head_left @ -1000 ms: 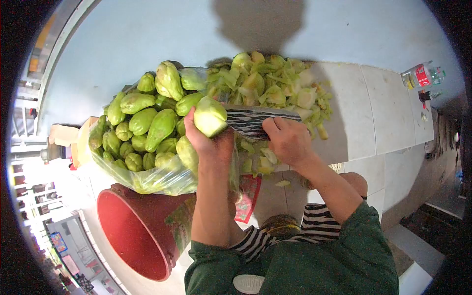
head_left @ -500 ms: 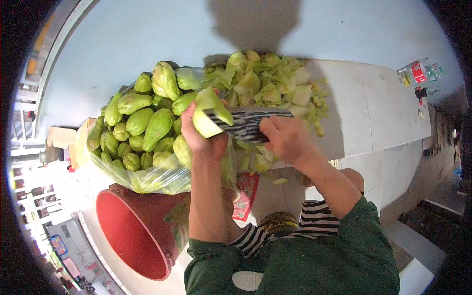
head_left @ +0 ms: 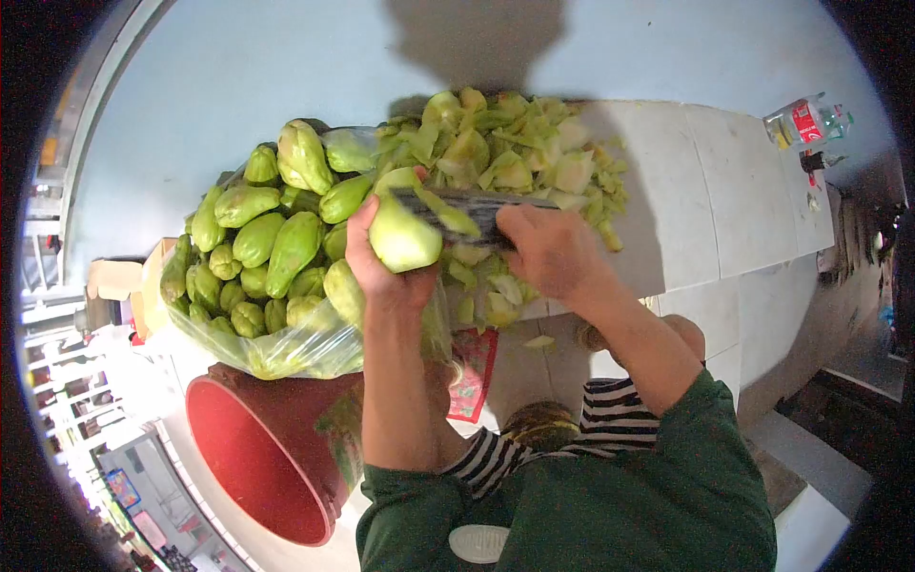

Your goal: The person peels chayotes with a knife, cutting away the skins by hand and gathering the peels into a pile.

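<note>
My left hand (head_left: 384,272) is closed around a partly peeled chayote (head_left: 404,236), its pale flesh facing up. In my right hand (head_left: 553,250) is a broad dark knife (head_left: 481,212), gripped at its right end, with the blade lying across the chayote's upper side. A strip of green peel (head_left: 448,212) curls over the blade. The blade is slightly blurred. Left of my hands, several unpeeled chayotes (head_left: 297,250) fill a clear plastic bag (head_left: 286,357). Behind and right of the knife lies a heap of peelings (head_left: 515,157).
A red bucket (head_left: 253,458) lies tipped below the bag. The tiled ledge (head_left: 658,191) runs right to a plastic bottle (head_left: 805,122) with a red label. A cardboard box (head_left: 152,286) stands at the left. The pale wall (head_left: 648,48) rises behind the peelings.
The knife has turned and shifted, now seen nearly edge-on. The peel strip hangs narrower over it, and more pale flesh of the chayote shows. The view has shifted slightly.
</note>
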The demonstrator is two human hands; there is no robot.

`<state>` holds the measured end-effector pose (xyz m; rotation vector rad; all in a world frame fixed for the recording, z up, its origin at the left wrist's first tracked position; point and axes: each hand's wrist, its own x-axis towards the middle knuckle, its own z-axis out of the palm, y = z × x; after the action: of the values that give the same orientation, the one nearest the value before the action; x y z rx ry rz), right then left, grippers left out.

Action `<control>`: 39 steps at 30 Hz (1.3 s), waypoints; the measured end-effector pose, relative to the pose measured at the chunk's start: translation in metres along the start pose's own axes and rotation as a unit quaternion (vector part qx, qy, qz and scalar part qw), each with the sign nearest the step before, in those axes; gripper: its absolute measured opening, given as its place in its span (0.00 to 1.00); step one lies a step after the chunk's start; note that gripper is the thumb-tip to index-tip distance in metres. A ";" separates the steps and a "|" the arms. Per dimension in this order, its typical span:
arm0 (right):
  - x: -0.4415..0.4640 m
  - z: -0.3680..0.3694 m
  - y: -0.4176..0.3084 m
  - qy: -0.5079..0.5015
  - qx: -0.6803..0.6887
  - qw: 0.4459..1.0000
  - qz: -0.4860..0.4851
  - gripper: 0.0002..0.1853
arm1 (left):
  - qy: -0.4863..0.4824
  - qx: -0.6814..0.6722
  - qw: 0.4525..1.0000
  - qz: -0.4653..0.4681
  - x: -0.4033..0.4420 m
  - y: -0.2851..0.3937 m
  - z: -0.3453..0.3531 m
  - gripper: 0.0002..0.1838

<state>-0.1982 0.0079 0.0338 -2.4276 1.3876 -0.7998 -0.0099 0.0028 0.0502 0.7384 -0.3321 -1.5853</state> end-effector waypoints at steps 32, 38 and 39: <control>-0.008 0.014 -0.016 0.065 -0.061 0.980 -0.179 0.14 | -0.025 -0.210 0.977 -0.020 0.011 -0.033 -0.020 0.30; -0.011 0.016 -0.015 0.087 -0.065 0.980 -0.167 0.13 | -0.024 -0.191 0.981 -0.012 0.014 -0.034 -0.024 0.31; -0.011 0.016 -0.015 0.086 -0.065 0.980 -0.168 0.13 | 0.005 -0.178 0.984 -0.007 0.014 -0.035 -0.025 0.31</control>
<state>-0.1827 0.0238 0.0241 -2.8000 1.1278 -1.0471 -0.0209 0.0004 0.0067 0.4726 -0.0307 -1.5974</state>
